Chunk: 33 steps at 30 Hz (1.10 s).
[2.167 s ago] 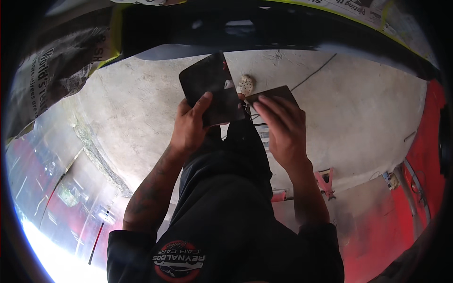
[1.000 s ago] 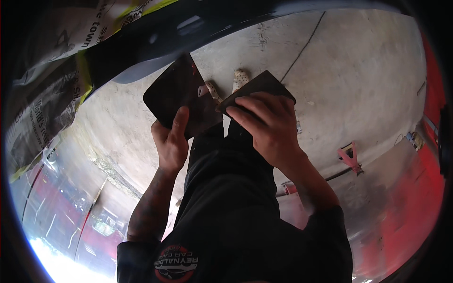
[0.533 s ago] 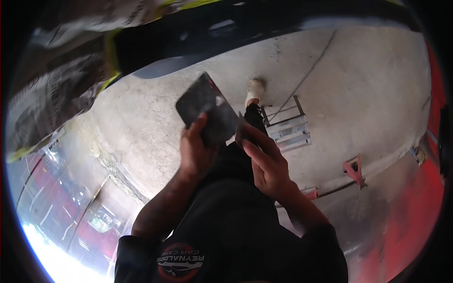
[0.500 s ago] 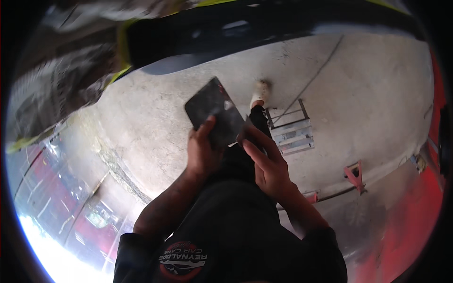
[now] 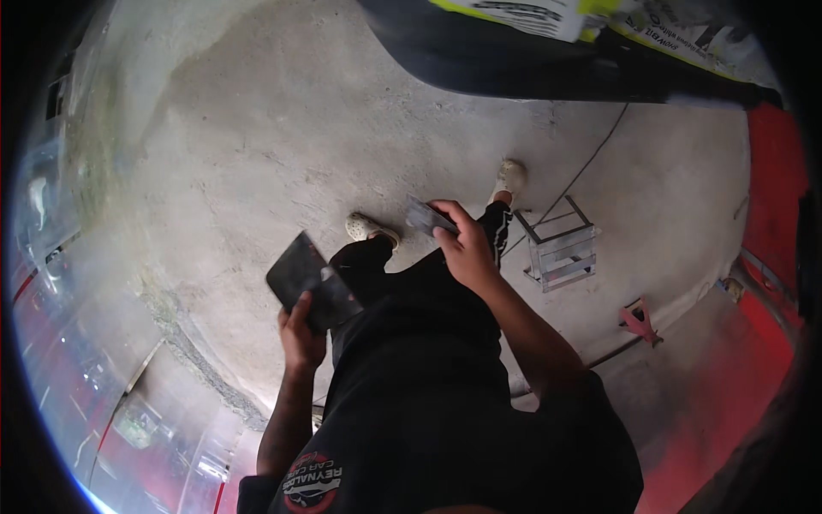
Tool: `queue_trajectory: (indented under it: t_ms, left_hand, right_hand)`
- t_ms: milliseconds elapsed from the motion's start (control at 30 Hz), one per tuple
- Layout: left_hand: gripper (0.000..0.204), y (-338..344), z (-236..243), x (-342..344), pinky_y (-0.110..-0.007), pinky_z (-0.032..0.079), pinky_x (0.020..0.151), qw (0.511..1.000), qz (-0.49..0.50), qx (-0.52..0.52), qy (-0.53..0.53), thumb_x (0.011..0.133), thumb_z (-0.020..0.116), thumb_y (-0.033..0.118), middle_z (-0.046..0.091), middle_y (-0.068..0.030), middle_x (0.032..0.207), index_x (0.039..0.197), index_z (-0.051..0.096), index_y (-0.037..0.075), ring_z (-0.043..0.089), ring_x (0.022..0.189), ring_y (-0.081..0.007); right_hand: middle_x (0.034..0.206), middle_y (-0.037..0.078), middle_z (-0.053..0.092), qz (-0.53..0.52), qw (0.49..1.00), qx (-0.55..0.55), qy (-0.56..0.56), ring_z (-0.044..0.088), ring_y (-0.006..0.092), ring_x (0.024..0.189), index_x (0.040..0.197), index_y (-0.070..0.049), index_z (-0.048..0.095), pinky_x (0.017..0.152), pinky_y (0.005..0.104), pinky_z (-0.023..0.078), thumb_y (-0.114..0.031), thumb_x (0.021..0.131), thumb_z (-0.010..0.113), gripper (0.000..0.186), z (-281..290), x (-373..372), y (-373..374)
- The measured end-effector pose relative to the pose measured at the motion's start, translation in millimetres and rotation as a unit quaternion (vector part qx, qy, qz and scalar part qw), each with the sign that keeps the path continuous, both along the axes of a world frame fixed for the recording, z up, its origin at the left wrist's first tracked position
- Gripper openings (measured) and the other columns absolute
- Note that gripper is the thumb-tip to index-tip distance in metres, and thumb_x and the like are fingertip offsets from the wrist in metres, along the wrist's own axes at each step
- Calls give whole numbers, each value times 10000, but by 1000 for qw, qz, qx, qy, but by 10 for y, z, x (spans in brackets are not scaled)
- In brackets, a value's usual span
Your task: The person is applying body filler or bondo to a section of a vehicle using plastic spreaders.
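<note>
My left hand grips a dark, flat, rectangular board by its lower edge, thumb on top. The board is tilted, and a few light and reddish smudges mark its face. To the right and a little farther out, my right hand pinches a small flat grey spreader between thumb and fingers. The spreader points left and stands apart from the board. Part of it is hidden by the fingers.
A dark, curved vehicle panel with taped masking sheets spans the far right. On the concrete floor stand a metal step stool and a small pinkish-red stand. A thin cable runs past the stool. My shoes show below.
My hands have moved apart: the board went left and nearer, the spreader away from its edge. My view has turned, so the dark panel now sits farther right and more floor shows.
</note>
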<state>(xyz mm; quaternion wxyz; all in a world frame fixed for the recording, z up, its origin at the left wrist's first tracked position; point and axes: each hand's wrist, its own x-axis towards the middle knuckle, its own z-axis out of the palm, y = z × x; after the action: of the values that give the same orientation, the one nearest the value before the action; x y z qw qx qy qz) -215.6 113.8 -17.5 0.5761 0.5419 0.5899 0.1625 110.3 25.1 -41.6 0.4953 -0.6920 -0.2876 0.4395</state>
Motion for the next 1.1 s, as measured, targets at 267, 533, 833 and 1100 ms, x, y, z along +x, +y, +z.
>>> queue_trajectory:
  t_ms: [267,533,833,1100]
  left_hand:
    - [257,665,436,-1134,-342,567,736,940,309,-89,-113,995,529,165,658,-168,1011,1058,632,-62,656,884,-218]
    - [400,1832,456,-948,-332,547,807,946,316,-44,-50,941,644,286,609,-159,1067,1062,567,-88,631,983,-226]
    - [303,3569,446,-125,-342,526,844,991,26,13,-130,915,614,61,664,-168,1078,1205,598,-27,658,956,-274]
    - [333,4506,918,865,-276,498,768,979,-150,-57,-124,979,601,228,697,-83,985,1080,642,-86,638,888,-131]
  right_hand:
    - [1093,55,612,-127,929,-43,344,577,144,1020,1272,-28,540,933,312,452,67,827,589,458,65,-925,880]
    - [1186,147,633,-15,950,-59,-305,632,274,1047,1145,-28,599,908,348,480,86,787,554,378,-284,-514,1249]
    - [1171,153,647,-75,952,-66,-290,628,326,1054,1214,-63,626,886,356,495,136,774,483,503,142,-269,2232]
    - [1151,-15,656,9,878,22,-479,595,203,1004,1108,-150,710,853,368,399,24,786,620,376,1091,-1033,3447]
